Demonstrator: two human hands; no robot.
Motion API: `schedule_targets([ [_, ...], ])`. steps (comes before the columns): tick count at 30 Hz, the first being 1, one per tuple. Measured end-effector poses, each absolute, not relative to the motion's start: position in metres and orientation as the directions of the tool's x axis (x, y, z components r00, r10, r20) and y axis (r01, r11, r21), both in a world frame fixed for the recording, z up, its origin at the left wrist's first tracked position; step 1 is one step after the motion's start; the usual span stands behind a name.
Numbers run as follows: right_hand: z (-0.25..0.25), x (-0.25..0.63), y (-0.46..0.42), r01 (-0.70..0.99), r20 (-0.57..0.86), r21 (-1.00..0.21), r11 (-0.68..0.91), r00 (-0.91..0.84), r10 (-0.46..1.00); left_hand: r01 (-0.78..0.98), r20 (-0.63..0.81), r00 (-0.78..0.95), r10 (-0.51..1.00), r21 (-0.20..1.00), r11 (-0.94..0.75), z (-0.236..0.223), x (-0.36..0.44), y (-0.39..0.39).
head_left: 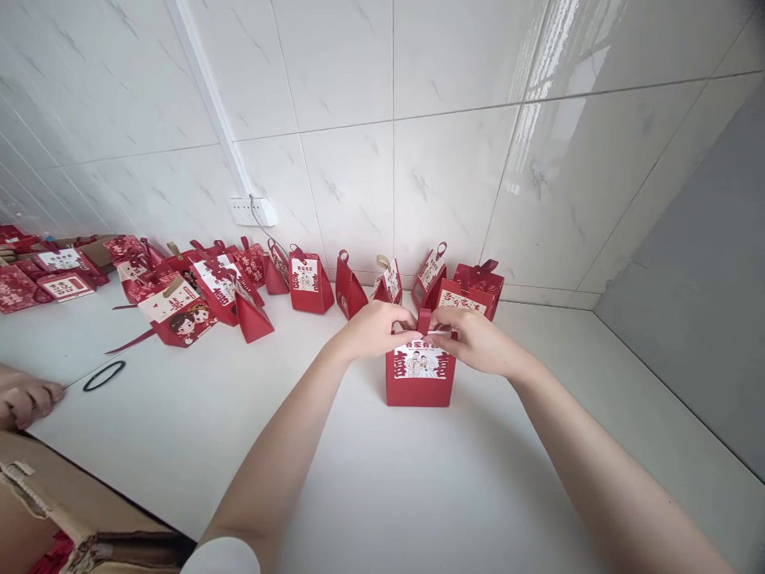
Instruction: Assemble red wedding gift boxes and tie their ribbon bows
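A small red gift box with a white picture label stands upright on the white counter in front of me. My left hand and my right hand meet at its top. Both pinch the red ribbon tab that sticks up from the box, fingers pressed together on either side of it. The box's top edge is hidden under my fingers.
Several more red gift boxes line the tiled wall from the far left to just behind my hands. Another person's hand rests at the left edge near a black hair tie. An open cardboard carton sits at bottom left.
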State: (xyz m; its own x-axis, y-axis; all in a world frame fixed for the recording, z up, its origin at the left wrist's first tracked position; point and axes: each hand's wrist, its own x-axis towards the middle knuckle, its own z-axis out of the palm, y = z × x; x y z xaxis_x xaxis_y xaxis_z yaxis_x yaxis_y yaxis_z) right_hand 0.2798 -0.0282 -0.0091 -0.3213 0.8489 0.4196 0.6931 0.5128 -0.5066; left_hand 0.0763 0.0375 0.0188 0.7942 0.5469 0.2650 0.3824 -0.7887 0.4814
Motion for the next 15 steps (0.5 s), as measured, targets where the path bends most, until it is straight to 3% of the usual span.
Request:
schedule_targets([
  [4,-0.009,0.279,-0.029,0.692,0.399,-0.515,0.505,-0.328,0.856,0.363,0.338,0.816,0.468,0.330,-0.871,0.019,0.077,0.038],
  [15,-0.004,0.276,-0.039,0.762,0.363,-0.437,0.478,-0.337,0.869,0.444,0.311,0.793,0.524,0.295,-0.846,0.020,0.079,0.024],
])
